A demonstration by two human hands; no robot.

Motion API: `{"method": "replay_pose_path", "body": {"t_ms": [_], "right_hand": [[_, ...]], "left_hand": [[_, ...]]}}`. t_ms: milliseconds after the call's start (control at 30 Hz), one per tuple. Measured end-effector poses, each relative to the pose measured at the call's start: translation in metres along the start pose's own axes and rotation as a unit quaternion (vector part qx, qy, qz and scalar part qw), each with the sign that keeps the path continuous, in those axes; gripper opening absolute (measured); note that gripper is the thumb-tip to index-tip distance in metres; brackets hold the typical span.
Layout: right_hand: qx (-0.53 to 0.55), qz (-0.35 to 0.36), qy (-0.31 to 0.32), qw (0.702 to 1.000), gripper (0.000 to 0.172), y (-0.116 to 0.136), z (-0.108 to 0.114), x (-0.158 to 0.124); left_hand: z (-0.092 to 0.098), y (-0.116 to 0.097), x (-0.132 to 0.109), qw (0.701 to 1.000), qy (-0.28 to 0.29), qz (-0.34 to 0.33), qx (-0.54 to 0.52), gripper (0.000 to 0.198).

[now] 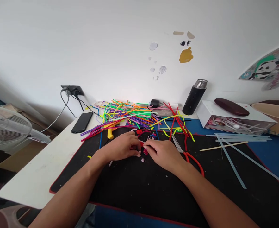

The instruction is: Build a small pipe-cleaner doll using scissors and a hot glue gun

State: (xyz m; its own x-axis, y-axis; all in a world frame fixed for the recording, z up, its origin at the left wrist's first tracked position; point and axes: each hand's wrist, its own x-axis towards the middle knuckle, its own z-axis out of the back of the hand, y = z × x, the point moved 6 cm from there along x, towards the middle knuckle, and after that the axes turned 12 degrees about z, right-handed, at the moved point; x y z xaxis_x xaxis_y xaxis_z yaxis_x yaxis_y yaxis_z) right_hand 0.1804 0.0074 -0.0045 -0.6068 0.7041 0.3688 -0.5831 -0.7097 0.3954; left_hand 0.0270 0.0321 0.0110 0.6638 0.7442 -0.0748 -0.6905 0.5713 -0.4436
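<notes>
My left hand [122, 148] and my right hand [163, 153] meet over the black mat [139, 186], fingers pinched together on a small red and pink piece [143, 148], apparently a bent pipe cleaner. A tiny pink bit [142, 160] lies on the mat just below them. Behind the hands spreads a heap of coloured pipe cleaners [134, 117]. Red-handled scissors [188, 153] lie right beside my right hand.
A black phone [82, 122] lies at the left on the white table. A black flask [194, 97], a white box [234, 118] with a dark case on it, glue sticks [239, 137], a wooden skewer and a fan [6, 126] are around.
</notes>
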Motion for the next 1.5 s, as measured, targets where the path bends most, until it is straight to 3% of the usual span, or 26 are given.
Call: {"method": "replay_pose_path", "body": {"t_ms": [100, 200, 433, 733, 900, 1033, 1500], "right_hand": [[-0.007, -0.003, 0.003, 1.000, 0.016, -0.001, 0.000, 0.000], [-0.011, -0.005, 0.009, 1.000, 0.018, -0.001, -0.001, 0.000], [-0.012, -0.006, 0.018, 1.000, 0.020, 0.000, -0.001, 0.000], [-0.019, -0.003, 0.015, 1.000, 0.017, 0.000, -0.001, 0.001], [-0.003, 0.002, 0.006, 1.000, 0.016, 0.002, 0.000, 0.001], [0.011, 0.000, 0.004, 1.000, 0.016, 0.002, 0.000, 0.001], [-0.003, 0.001, 0.011, 1.000, 0.016, 0.003, 0.001, 0.001]], "left_hand": [[-0.004, -0.009, -0.002, 0.999, 0.034, -0.029, -0.017, 0.006], [-0.011, -0.015, -0.003, 0.997, 0.058, -0.044, -0.020, 0.011], [-0.020, -0.011, -0.001, 0.996, 0.082, -0.014, -0.013, 0.012], [-0.019, -0.014, -0.002, 0.996, 0.086, 0.007, 0.026, 0.009], [0.005, 0.007, -0.008, 0.995, 0.047, 0.078, -0.030, 0.014], [0.018, 0.024, -0.010, 0.992, 0.021, 0.127, -0.005, 0.013], [-0.007, 0.020, -0.001, 0.993, 0.039, 0.077, 0.075, 0.020]]}}
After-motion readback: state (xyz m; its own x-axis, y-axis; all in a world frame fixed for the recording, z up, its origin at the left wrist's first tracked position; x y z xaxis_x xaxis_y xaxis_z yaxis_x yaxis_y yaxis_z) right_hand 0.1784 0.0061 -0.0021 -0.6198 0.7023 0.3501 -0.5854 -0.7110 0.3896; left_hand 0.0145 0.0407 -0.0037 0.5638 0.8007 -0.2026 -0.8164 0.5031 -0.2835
